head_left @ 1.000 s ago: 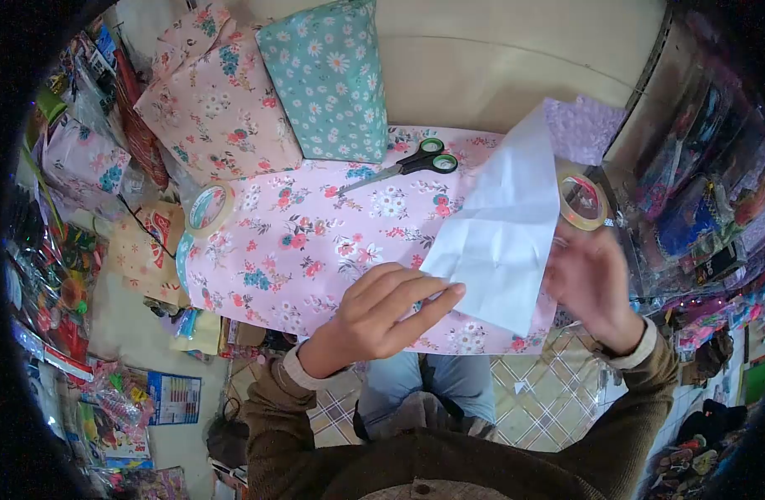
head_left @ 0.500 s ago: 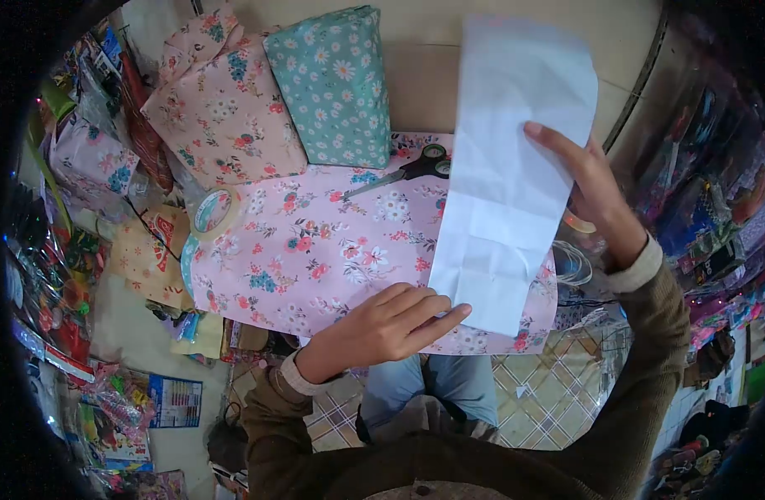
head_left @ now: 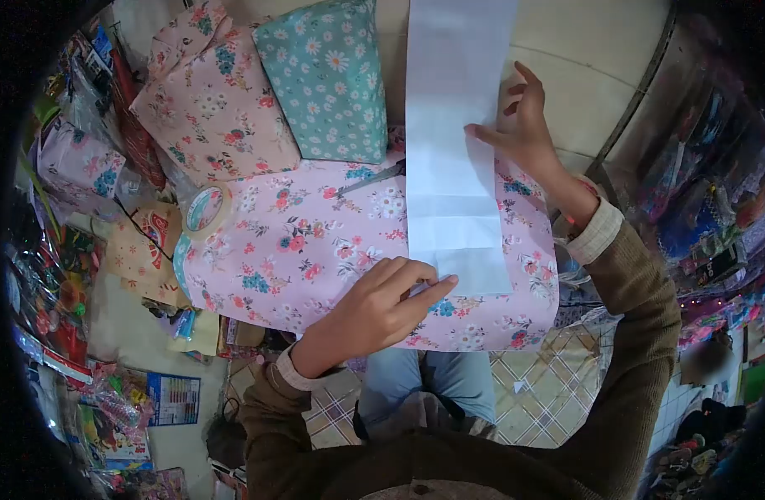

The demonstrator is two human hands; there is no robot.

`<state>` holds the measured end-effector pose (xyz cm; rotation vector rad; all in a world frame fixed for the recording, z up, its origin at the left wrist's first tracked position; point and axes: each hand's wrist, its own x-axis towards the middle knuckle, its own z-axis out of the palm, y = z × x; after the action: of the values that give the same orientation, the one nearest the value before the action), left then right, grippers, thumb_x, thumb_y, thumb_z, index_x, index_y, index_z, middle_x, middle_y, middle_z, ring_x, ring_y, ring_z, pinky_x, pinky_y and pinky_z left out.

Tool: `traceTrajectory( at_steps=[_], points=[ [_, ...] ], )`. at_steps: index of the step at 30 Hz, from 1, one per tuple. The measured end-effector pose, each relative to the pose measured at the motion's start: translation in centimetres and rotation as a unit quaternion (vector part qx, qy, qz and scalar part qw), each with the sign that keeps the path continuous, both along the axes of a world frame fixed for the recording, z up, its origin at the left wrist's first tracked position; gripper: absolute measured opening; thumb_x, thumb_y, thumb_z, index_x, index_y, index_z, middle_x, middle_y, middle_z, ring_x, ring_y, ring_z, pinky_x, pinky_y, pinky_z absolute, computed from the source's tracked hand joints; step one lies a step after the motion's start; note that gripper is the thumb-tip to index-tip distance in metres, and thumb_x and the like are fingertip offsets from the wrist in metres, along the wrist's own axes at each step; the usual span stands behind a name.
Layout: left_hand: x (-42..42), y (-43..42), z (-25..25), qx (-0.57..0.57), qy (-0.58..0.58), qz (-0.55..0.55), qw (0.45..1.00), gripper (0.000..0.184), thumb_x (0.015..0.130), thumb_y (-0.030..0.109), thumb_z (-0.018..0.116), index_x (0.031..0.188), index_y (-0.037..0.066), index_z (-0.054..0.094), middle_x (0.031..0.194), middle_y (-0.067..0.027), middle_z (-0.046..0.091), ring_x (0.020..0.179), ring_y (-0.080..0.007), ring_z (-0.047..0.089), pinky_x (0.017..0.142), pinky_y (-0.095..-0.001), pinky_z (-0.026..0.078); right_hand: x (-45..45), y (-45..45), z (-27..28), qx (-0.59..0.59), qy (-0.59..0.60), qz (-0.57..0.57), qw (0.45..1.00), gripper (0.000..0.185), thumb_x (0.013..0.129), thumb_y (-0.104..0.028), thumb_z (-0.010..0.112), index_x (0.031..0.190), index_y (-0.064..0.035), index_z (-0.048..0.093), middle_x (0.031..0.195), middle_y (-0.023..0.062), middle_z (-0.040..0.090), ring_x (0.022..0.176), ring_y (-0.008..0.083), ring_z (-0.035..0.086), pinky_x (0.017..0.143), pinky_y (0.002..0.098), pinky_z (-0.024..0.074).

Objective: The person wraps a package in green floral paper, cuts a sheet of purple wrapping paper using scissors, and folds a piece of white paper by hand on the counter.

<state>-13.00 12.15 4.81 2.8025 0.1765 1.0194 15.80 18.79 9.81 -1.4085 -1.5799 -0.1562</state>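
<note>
A long white strip of paper [head_left: 453,158], creased across its lower part, lies over pink floral wrapping paper [head_left: 295,250] and runs off the top of the view. My left hand [head_left: 382,300] pinches its lower left corner between thumb and fingers. At the strip's right edge is my right hand [head_left: 528,125], fingers spread and the thumb tip at the paper's edge. Scissors [head_left: 374,178] rest on the floral sheet, their handles hidden under the white paper.
A pink floral wrapped package [head_left: 220,108] and a green daisy-patterned package [head_left: 324,83] stand at the back left. A roll of tape [head_left: 205,210] sits on the sheet's left end. Plastic-wrapped goods [head_left: 65,292] crowd the left side, with more bagged items [head_left: 707,200] at right.
The white strip has swung left and straightened, now covering the scissors' handles. My right hand has moved left and its fingers have spread off the paper. My left hand still pinches the corner.
</note>
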Motion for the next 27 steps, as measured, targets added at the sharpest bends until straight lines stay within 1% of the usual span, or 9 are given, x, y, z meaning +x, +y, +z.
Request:
traceTrajectory(
  at_steps=[4, 7, 10, 12, 13, 14, 17, 18, 27],
  points=[
    [0.1, 0.0, 0.3, -0.015, -0.008, 0.000, 1.000, 0.039, 0.069, -0.004, 0.065, 0.108, 0.001, 0.066, 0.091, -0.0074, 0.056, 0.079, -0.0210, 0.057, 0.069, -0.0322, 0.047, -0.1, -0.3, 0.2, 0.115, -0.170, -0.063, 0.977, 0.100, 0.062, -0.016, 0.084, 0.137, 0.0073, 0.021, 0.132, 0.0230, 0.031, 0.114, 0.0343, 0.039, 0.093, 0.0388, 0.0413],
    [0.2, 0.0, -0.1, -0.018, -0.036, 0.000, 0.999, 0.033, 0.069, -0.004, 0.065, 0.102, 0.001, 0.066, 0.092, -0.0084, 0.057, 0.078, -0.0213, 0.056, 0.068, -0.0322, 0.047, -1.1, -1.9, 0.7, 0.186, -0.189, -0.045, 0.963, 0.084, 0.066, -0.015, 0.081, 0.133, 0.0031, 0.033, 0.128, 0.0207, 0.040, 0.110, 0.0357, 0.043, 0.091, 0.0414, 0.0417],
    [0.0, 0.3, -0.1, -0.019, -0.027, -0.010, 0.999, 0.032, 0.069, -0.003, 0.064, 0.101, -0.001, 0.064, 0.094, -0.0096, 0.057, 0.077, -0.0219, 0.055, 0.066, -0.0326, 0.046, -2.2, -6.8, 1.4, 0.057, -0.223, 0.136, 0.964, 0.051, 0.072, -0.014, 0.076, 0.116, -0.0013, 0.053, 0.112, 0.0155, 0.053, 0.102, 0.0323, 0.051, 0.087, 0.0410, 0.0434],
    [-0.1, 0.0, 0.1, -0.009, -0.016, 0.001, 1.000, 0.032, 0.068, -0.002, 0.065, 0.100, -0.001, 0.064, 0.094, -0.0097, 0.057, 0.077, -0.0225, 0.055, 0.068, -0.0333, 0.046, -4.1, -10.5, 2.4, -0.127, -0.171, 0.334, 0.918, 0.025, 0.076, -0.015, 0.073, 0.095, -0.0043, 0.062, 0.093, 0.0110, 0.059, 0.091, 0.0296, 0.058, 0.081, 0.0396, 0.0458],
    [-0.1, -0.1, 0.2, -0.011, -0.014, 0.008, 1.000, 0.031, 0.068, -0.002, 0.065, 0.100, -0.001, 0.064, 0.093, -0.0096, 0.057, 0.077, -0.0226, 0.055, 0.069, -0.0336, 0.046, -5.0, -11.8, 1.5, -0.076, -0.198, 0.326, 0.921, 0.023, 0.075, -0.019, 0.075, 0.086, -0.0045, 0.062, 0.086, 0.0095, 0.058, 0.084, 0.0288, 0.060, 0.075, 0.0379, 0.0472],
    [-0.1, -0.2, 0.1, -0.013, -0.012, 0.015, 1.000, 0.031, 0.068, -0.001, 0.065, 0.099, -0.001, 0.064, 0.093, -0.0095, 0.057, 0.078, -0.0227, 0.055, 0.069, -0.0339, 0.045, -5.3, -13.1, 1.4, -0.119, -0.235, 0.307, 0.915, 0.026, 0.075, -0.022, 0.075, 0.088, -0.0047, 0.060, 0.084, 0.0099, 0.056, 0.079, 0.0293, 0.060, 0.070, 0.0385, 0.0485],
    [0.0, -0.3, 0.4, -0.013, -0.001, 0.024, 1.000, 0.031, 0.069, -0.001, 0.064, 0.099, -0.001, 0.065, 0.093, -0.0092, 0.056, 0.079, -0.0226, 0.055, 0.071, -0.0342, 0.045, -5.4, -14.6, -0.4, -0.128, -0.254, 0.289, 0.914, 0.027, 0.076, -0.023, 0.073, 0.091, -0.0044, 0.060, 0.081, 0.0099, 0.055, 0.074, 0.0284, 0.060, 0.065, 0.0385, 0.0495],
    [-0.1, -0.4, 0.5, -0.011, 0.003, 0.026, 1.000, 0.030, 0.069, -0.001, 0.064, 0.099, -0.001, 0.065, 0.093, -0.0091, 0.056, 0.080, -0.0225, 0.055, 0.072, -0.0342, 0.045, -5.5, -14.8, -0.4, -0.121, -0.264, 0.285, 0.913, 0.023, 0.078, -0.018, 0.068, 0.093, -0.0035, 0.059, 0.081, 0.0096, 0.054, 0.072, 0.0266, 0.060, 0.062, 0.0368, 0.0506],
    [-0.8, 0.2, 0.3, -0.051, 0.005, 0.011, 0.999, 0.030, 0.072, 0.000, 0.067, 0.101, 0.006, 0.069, 0.092, -0.0021, 0.059, 0.081, -0.0174, 0.056, 0.074, -0.0313, 0.041, -5.5, -15.2, -1.6, -0.110, -0.325, 0.247, 0.906, 0.021, 0.075, -0.008, 0.061, 0.094, 0.0002, 0.055, 0.085, 0.0093, 0.053, 0.075, 0.0234, 0.059, 0.063, 0.0333, 0.0520]
  ],
)
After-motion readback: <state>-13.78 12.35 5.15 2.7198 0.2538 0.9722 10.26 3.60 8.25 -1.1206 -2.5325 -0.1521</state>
